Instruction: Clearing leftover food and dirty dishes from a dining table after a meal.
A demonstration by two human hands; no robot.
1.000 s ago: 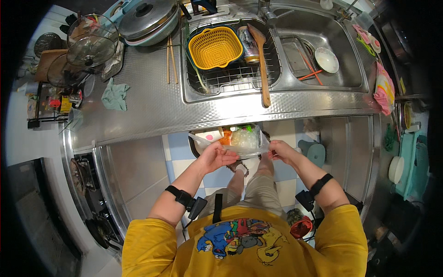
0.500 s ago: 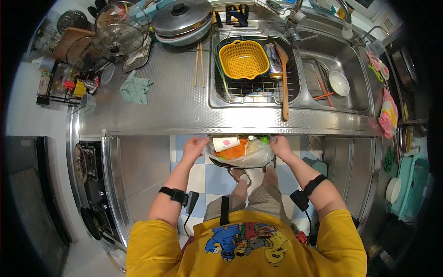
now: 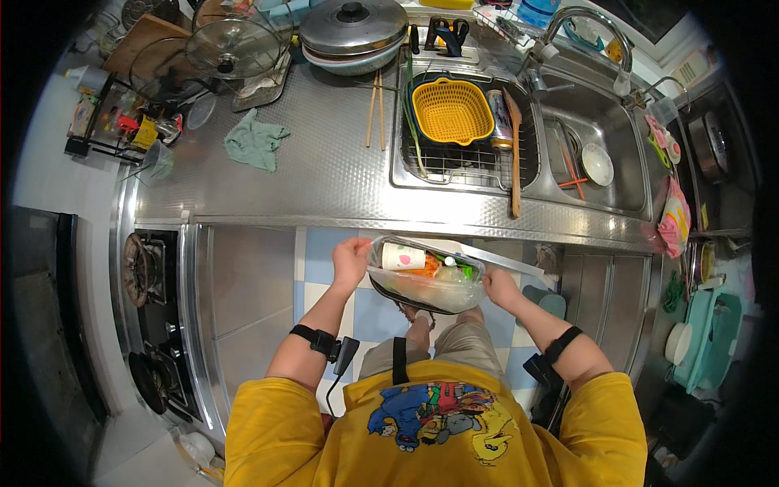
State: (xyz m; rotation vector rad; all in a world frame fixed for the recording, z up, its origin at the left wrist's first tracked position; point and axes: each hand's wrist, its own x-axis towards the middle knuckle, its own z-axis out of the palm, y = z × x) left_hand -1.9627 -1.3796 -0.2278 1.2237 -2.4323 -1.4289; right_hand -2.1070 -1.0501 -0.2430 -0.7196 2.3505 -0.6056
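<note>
Clear plastic bag (image 3: pixel 422 289) in a dark bin (image 3: pixel 414 305), centre of the frame.
The left hand (image 3: pixel 350 264) grips the bag's left edge and the right hand (image 3: pixel 501 288) its right edge; a white cup (image 3: pixel 403 257) lies inside; above, the worktop (image 3: pixel 324 187) carries a green cloth (image 3: pixel 256 140), upper left.

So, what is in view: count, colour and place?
Plastic bag: 1, clear, picture centre
Cylindrical cup: 1, white, inside bag
Plastic basket: 1, yellow, left basin
Metal can: 1, silver, beside basket
Wooden spatula: 1, brown, beside can
Round bowl: 1, white, right basin
Crumpled cloth: 1, green, left counter
Slim chopsticks: 2, tan, left of basket
Domed metal lid: 1, silver, back counter
Glass lids: at least 2, clear, back left
Gas stove: 1, black, lower left
Plastic tub: 1, teal, far right
Other clutter: count unclear, mixed, edges
T-shirt: 1, yellow, bottom
Left hand: 1, bare, bag's left edge
Right hand: 1, bare, opposite edge
</note>
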